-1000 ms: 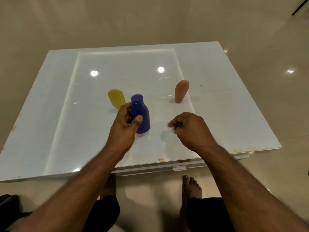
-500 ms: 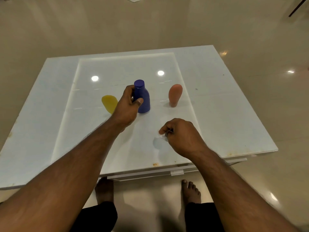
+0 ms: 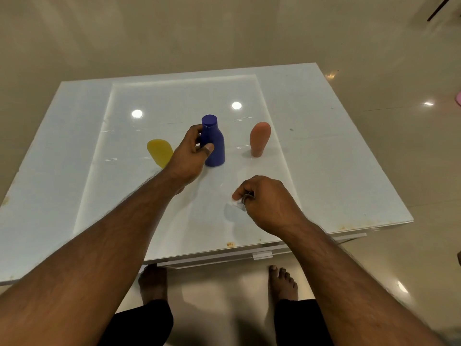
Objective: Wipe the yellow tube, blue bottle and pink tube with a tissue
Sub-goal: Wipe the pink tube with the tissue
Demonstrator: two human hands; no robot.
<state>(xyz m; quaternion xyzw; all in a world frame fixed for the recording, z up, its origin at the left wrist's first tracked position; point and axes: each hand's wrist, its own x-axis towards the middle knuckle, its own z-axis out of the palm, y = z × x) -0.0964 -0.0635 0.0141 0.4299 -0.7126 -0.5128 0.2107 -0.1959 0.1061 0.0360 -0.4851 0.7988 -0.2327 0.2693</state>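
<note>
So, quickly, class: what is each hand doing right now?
Left hand: grips the blue bottle, which stands on the table.
Right hand: pinches the tissue.

Three containers in a row across the middle of the table (image 3: 336, 171): tube (image 3: 159, 151) at left, bottle (image 3: 215, 148) in the centre, second tube (image 3: 259, 139) at right, all upright and well apart. Left hand (image 3: 190, 156) between the left-hand tube and the bottle, wrapped round the bottle's left side. Right hand (image 3: 267, 201) nearer the front edge, right of the bottle, pinching a tissue (image 3: 236, 204) just above the tabletop. Two bare feet on the floor below the front edge
</note>
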